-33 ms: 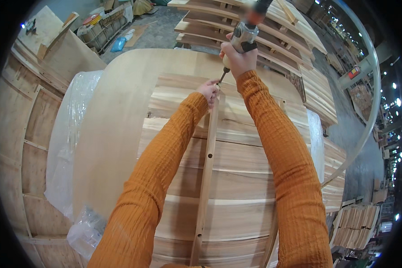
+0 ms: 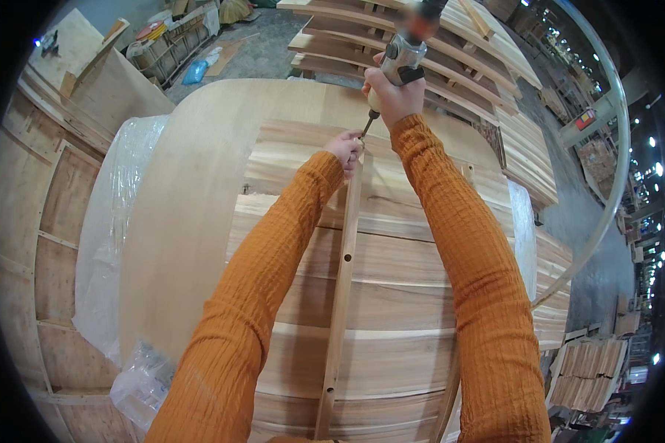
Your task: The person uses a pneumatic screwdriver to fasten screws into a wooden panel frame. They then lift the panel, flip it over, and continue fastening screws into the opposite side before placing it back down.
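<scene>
My right hand (image 2: 397,92) is wrapped round a power screwdriver (image 2: 406,55), grey with an orange part at its blurred top. Its thin bit slants down to the far end of a long wooden strip (image 2: 340,310). At that end my left hand (image 2: 343,151) is closed, its fingertips beside the bit's tip; what they pinch is too small to make out. The strip has dark round holes and runs toward me across a slatted wooden panel (image 2: 399,310). Around the slats is a pale, round-cornered board (image 2: 177,199).
Plastic wrap (image 2: 118,221) hangs along the left side, above framed plywood (image 2: 70,280). Boards are stacked (image 2: 332,48) beyond the panel, and more lie at the right. A clear hose (image 2: 622,148) arcs down the right side. A blue bag (image 2: 196,72) lies on the floor.
</scene>
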Available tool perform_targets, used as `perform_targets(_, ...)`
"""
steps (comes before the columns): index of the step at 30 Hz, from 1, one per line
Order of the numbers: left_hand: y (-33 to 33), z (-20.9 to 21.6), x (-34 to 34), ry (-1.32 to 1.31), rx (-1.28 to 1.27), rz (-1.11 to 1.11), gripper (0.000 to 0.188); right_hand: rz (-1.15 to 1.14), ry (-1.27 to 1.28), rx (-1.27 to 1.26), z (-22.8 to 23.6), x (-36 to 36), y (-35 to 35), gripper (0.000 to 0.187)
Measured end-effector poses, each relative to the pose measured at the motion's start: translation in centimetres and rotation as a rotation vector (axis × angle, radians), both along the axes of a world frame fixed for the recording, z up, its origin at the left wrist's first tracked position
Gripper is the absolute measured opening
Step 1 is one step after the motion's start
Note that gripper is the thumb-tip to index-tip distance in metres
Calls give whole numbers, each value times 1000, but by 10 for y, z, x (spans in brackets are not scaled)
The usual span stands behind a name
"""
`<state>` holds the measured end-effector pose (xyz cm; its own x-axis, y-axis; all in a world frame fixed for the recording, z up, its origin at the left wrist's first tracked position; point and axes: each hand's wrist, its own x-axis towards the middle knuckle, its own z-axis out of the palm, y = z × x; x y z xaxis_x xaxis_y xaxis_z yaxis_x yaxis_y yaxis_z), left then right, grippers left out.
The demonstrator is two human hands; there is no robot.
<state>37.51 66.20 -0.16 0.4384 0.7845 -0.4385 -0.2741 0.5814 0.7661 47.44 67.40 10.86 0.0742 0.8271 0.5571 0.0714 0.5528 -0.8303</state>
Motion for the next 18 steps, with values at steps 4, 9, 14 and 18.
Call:
perform_targets(4, 0, -6, 6, 100, 27, 64, 47, -14, -7, -43, -13, -1, 12, 21)
perform_targets(9, -17, -29, -8, 98, 144, 177, 40, -27, 13, -69, -21, -6, 26, 17)
perform_targets(14, -45, -37, -18, -17, -1, 243, 28, -11, 106, -85, -34, 1, 28, 14)
perform_targets(18, -59, -21, -30, -71, -60, 417, 31, -13, 220, -79, -28, 2, 25, 22)
